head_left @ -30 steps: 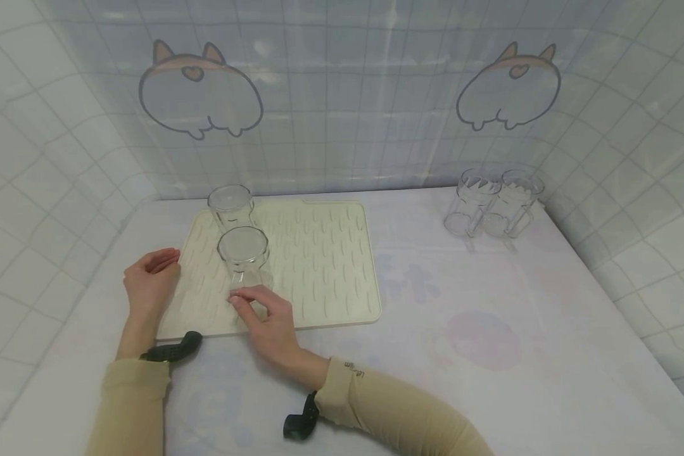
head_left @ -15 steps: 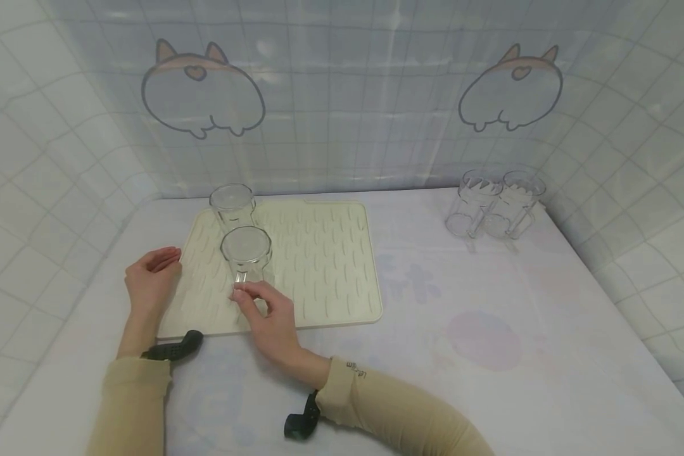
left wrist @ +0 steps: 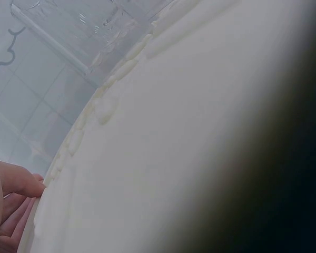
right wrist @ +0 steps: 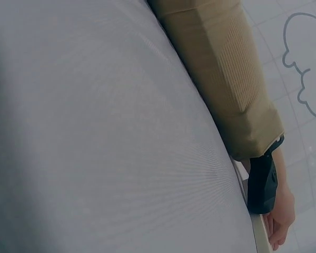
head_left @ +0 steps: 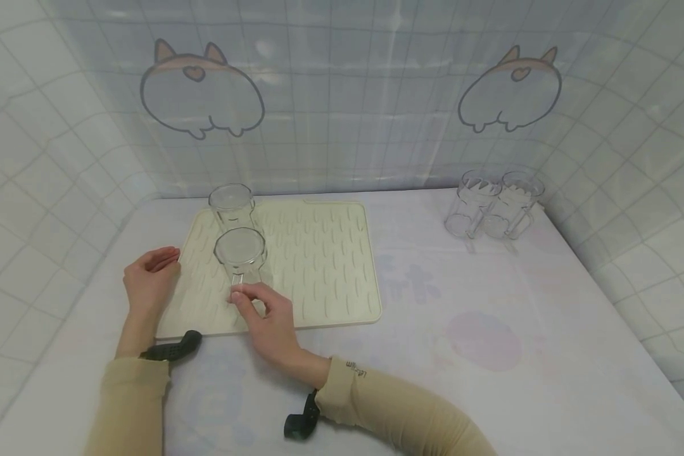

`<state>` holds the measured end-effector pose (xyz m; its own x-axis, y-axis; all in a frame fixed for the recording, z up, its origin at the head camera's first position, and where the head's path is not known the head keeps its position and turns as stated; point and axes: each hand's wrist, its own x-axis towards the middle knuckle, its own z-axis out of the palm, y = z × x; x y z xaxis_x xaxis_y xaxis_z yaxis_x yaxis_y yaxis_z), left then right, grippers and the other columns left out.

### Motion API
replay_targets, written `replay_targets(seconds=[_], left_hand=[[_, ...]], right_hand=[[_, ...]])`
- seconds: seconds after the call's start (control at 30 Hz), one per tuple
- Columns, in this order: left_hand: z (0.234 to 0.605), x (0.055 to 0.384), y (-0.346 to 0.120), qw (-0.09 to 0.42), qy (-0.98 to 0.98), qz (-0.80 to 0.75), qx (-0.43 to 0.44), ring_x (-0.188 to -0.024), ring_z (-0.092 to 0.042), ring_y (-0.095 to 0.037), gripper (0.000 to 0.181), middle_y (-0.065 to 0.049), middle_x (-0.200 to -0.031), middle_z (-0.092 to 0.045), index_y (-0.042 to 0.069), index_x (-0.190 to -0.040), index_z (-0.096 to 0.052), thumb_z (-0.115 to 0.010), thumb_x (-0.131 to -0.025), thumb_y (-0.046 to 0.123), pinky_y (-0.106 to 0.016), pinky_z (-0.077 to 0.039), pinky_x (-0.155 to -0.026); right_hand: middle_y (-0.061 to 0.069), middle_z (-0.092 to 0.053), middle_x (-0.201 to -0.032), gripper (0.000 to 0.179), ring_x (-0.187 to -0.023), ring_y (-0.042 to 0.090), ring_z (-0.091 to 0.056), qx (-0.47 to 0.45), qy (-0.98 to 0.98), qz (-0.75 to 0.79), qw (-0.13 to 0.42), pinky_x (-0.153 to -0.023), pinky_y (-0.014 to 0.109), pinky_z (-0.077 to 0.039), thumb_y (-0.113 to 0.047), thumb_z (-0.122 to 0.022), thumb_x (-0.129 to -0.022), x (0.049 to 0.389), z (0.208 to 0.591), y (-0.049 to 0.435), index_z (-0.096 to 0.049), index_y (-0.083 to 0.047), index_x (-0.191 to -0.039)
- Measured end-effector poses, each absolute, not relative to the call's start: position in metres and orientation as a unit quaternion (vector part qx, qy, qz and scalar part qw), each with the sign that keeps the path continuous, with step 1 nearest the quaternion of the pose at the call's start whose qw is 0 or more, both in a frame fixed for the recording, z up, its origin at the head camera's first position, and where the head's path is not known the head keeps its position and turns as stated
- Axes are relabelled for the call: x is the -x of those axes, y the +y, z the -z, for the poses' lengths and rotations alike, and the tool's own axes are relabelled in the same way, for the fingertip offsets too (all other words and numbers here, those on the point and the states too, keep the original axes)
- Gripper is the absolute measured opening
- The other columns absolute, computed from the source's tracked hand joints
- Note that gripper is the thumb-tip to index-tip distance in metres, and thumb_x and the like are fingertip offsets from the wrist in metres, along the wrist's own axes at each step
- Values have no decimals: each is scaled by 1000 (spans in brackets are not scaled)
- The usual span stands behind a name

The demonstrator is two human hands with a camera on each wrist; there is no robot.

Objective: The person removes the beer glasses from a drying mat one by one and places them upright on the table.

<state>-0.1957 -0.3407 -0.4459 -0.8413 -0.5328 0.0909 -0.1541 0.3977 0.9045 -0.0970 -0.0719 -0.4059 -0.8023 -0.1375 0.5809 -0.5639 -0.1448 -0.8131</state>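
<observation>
My right hand pinches the handle of the nearer clear glass mug between thumb and fingers. That mug stands on the left part of a cream ridged drying mat. Behind it, at the mat's far left corner, is a second glass mug. My left hand rests against the mat's left edge with its fingers together. In the left wrist view the left hand's fingers touch that edge, and clear glass shows above the mat. The right wrist view does not show what the right hand holds.
Two more glass mugs stand side by side at the table's back right, handles toward the front right. A white patterned cloth covers the table. Grid-patterned curtains close off the back and both sides.
The nearer mug has turned and shifted slightly, its top drifting right and then back left. My right hand has moved very little with it. The left hand stays at the mat's edge.
</observation>
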Motion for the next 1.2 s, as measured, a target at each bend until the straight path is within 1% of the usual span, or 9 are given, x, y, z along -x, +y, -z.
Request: replay_targets(seconds=[0.3, 0.5, 0.73, 0.93, 1.07, 1.2], left_hand=[[447, 197, -341, 190, -817, 502, -210, -86, -61, 8, 33, 8, -105, -68, 12, -119, -64, -65, -85, 13, -3, -44, -75], [448, 198, -341, 197, -818, 501, -203, -85, -61, 9, 33, 9, -102, -68, 10, -118, -64, -65, -85, 12, -3, -44, -74], [447, 195, -341, 186, -821, 498, -210, -90, -61, 5, 35, 5, -109, -65, 11, -122, -62, -62, -87, 15, -4, -45, -76], [446, 194, -340, 177, -821, 499, -212, -92, -61, 4, 36, 3, -113, -65, 11, -123, -61, -62, -87, 15, -4, -45, -77], [447, 194, -340, 175, -822, 497, -213, -91, -60, 5, 36, 4, -112, -65, 11, -123, -61, -63, -87, 17, -3, -44, -77], [447, 195, -340, 181, -825, 492, -208, -92, -60, 5, 35, 2, -114, -65, 11, -123, -61, -62, -88, 17, -4, -45, -77]], right_hand=[[13, -68, -87, 13, -83, 18, -62, -288, -639, -692, 175, -81, 24, -52, -1, -55, -92, 96, 400, -69, -66, -1, -99], [13, -68, -86, 13, -82, 19, -63, -290, -644, -681, 192, -81, 24, -53, 0, -56, -91, 97, 400, -66, -66, -1, -98], [12, -68, -86, 11, -81, 16, -63, -288, -654, -669, 203, -79, 23, -53, -1, -57, -91, 101, 402, -59, -67, -2, -96], [13, -68, -86, 12, -80, 19, -63, -282, -655, -673, 198, -78, 24, -53, -1, -57, -91, 102, 401, -50, -67, -2, -98], [13, -68, -86, 12, -81, 19, -63, -277, -654, -677, 194, -80, 25, -53, -1, -57, -91, 104, 401, -44, -67, -1, -98], [14, -68, -87, 13, -82, 20, -63, -268, -651, -685, 186, -83, 27, -52, 0, -57, -91, 105, 401, -39, -66, -1, -99]])
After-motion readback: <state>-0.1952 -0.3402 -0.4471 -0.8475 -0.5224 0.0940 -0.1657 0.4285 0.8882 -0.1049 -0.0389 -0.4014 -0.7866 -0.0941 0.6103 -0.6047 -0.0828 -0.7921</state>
